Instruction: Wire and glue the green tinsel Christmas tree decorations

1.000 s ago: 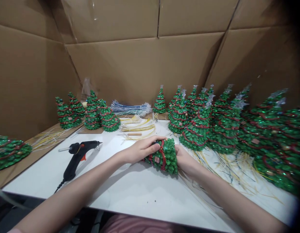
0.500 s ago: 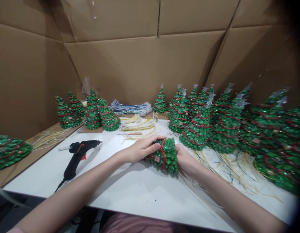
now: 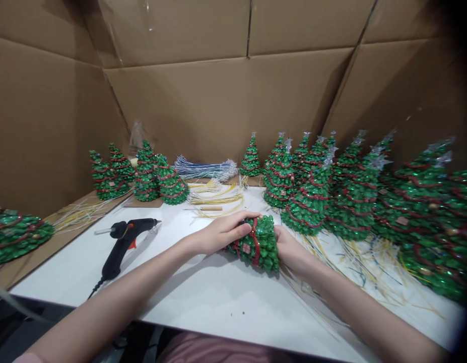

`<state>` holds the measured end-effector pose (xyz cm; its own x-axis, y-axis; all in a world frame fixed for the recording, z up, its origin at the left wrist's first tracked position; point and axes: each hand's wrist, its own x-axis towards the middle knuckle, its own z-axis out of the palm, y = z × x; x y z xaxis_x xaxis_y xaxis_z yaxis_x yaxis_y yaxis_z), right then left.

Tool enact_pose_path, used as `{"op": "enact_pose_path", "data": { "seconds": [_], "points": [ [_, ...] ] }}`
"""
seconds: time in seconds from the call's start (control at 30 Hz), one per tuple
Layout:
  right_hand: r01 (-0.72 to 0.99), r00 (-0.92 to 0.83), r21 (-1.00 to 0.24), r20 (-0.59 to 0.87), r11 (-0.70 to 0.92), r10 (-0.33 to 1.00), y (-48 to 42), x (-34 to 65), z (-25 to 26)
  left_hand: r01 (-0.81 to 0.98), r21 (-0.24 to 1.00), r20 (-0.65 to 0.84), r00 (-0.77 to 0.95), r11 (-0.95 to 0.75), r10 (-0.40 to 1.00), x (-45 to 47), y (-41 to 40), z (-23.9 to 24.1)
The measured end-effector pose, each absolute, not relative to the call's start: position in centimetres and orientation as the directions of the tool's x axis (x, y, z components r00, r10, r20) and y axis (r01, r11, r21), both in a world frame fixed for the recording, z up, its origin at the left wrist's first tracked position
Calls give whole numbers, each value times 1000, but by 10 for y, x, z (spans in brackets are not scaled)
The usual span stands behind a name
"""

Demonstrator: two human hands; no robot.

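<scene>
A green Christmas tree figurine (image 3: 261, 244) with red garlands lies on its side over the white tabletop, its base facing right. My left hand (image 3: 221, 234) is wrapped over its upper part and holds it. At the base end is my right hand (image 3: 291, 249), curled, its fingertips hidden behind or inside the base; what they grip is out of sight. Thin wires (image 3: 297, 290) trail from beneath that hand towards the front right. To the left, on the table, lies a black hot glue gun (image 3: 122, 244) with a glue stick in its back.
Many finished-looking trees (image 3: 309, 196) with clear star tops crowd the right side. Several more trees (image 3: 146, 174) stand at the back left. Bundled wires (image 3: 205, 169), loose yellow wires (image 3: 221, 196) and a wooden-handled tool (image 3: 211, 208) lie at the back. Cardboard walls (image 3: 188, 101) enclose the table.
The whole view has shifted slightly to the right. Both hands keep nearly the same position on the tree.
</scene>
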<state>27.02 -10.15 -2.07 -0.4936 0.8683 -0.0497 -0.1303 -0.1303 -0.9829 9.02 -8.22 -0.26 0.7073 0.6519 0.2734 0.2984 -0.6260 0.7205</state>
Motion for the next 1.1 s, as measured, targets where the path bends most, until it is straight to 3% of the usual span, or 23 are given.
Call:
{"op": "enact_pose_path", "data": {
  "seconds": [0.57, 1.1],
  "points": [
    [-78, -483, -993, -44, -94, 875, -104, 269, -15, 305, 719, 271, 704, -624, 657, 90, -84, -2],
    [-88, -443, -984, -103, -158, 890, -104, 270, -15, 284, 703, 303, 709, -652, 637, 91, -82, -3]
  ]
}}
